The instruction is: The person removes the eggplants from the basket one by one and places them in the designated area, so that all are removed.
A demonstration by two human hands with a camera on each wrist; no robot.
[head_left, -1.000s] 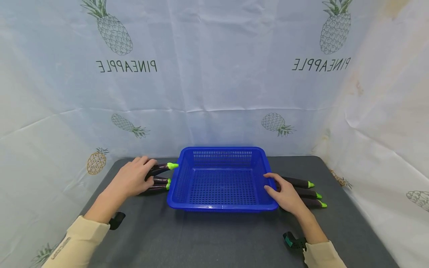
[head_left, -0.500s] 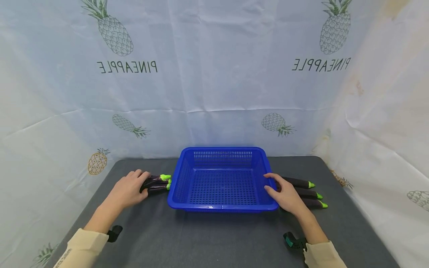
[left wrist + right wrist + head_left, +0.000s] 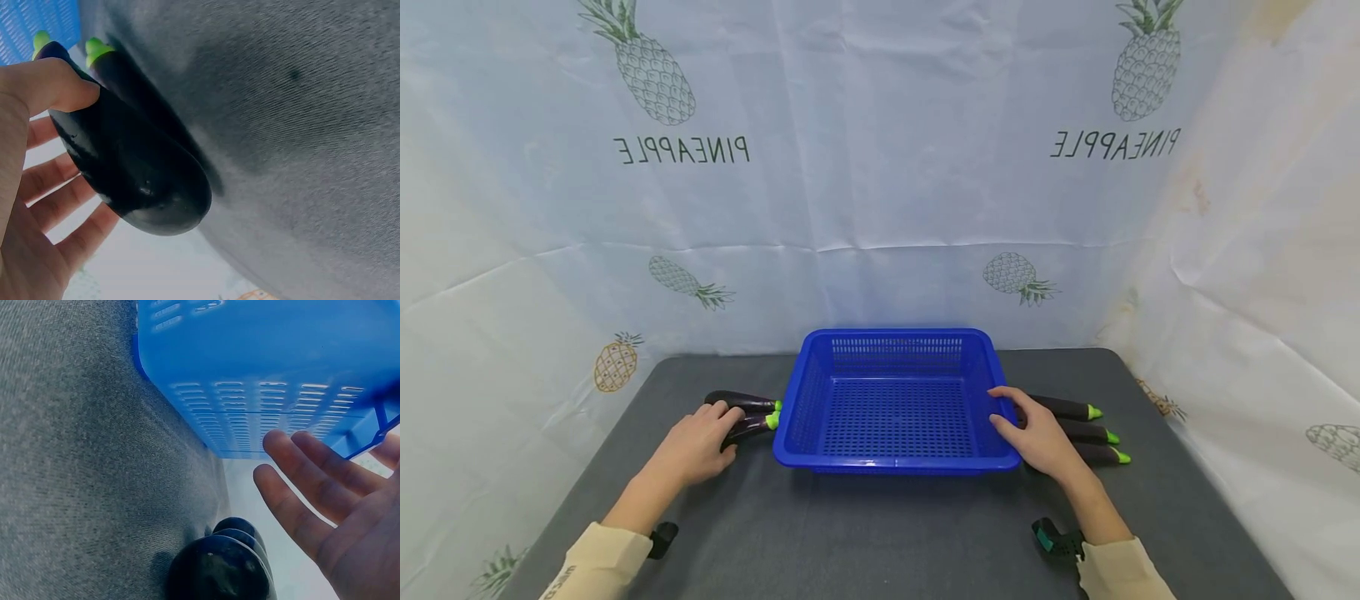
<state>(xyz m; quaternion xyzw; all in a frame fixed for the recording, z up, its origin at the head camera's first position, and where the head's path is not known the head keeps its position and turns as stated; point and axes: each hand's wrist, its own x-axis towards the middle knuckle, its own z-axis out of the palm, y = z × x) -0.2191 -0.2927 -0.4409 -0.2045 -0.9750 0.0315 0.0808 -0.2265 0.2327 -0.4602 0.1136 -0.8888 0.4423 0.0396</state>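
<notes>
My left hand (image 3: 696, 443) holds a dark purple eggplant (image 3: 134, 159) with a green stem end, thumb on one side and fingers on the other. It lies just left of the blue plastic basket (image 3: 895, 462). Behind it rests another eggplant (image 3: 741, 400), its stem toward the basket. Whether a third lies between them is hidden. My right hand (image 3: 1037, 435) grips the basket's right rim, with thumb and index finger over the edge. In the right wrist view the other fingers (image 3: 312, 475) extend along the basket's outer wall.
Three more eggplants (image 3: 1096, 432) lie side by side right of the basket, partly behind my right hand. All rest on a dark grey table (image 3: 880, 533). A pale curtain (image 3: 880, 192) printed with pineapples encloses the table at the back and sides.
My left hand has lowered a raised eggplant onto those beside the basket. It then moved toward me and now holds the front one. The right hand and basket stay put.
</notes>
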